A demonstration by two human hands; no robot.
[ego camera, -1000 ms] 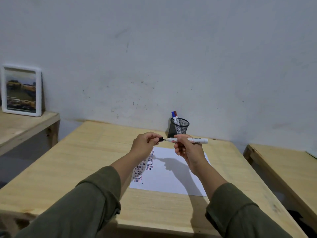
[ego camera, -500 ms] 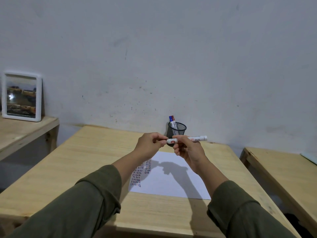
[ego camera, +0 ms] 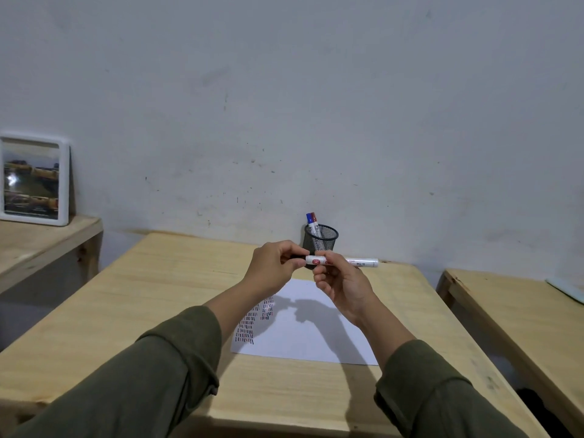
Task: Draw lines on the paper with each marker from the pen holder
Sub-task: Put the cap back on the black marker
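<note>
1. Held level above the table: a white marker, right hand clamped around its barrel, left hand pinched shut on the black cap at its end.
2. Cap meeting barrel between the two hands, so likely a capping step; whether fully seated, impossible to tell.
3. Kept horizontal, probably to line cap and tip along one axis.
4. Just beyond the knuckles, a mesh pen holder against the wall, with a blue marker and a red marker standing in it.
5. Below the wrists, the paper, rows of short strokes beneath the left forearm.
6. Probably next: return to holder, another marker.
</note>
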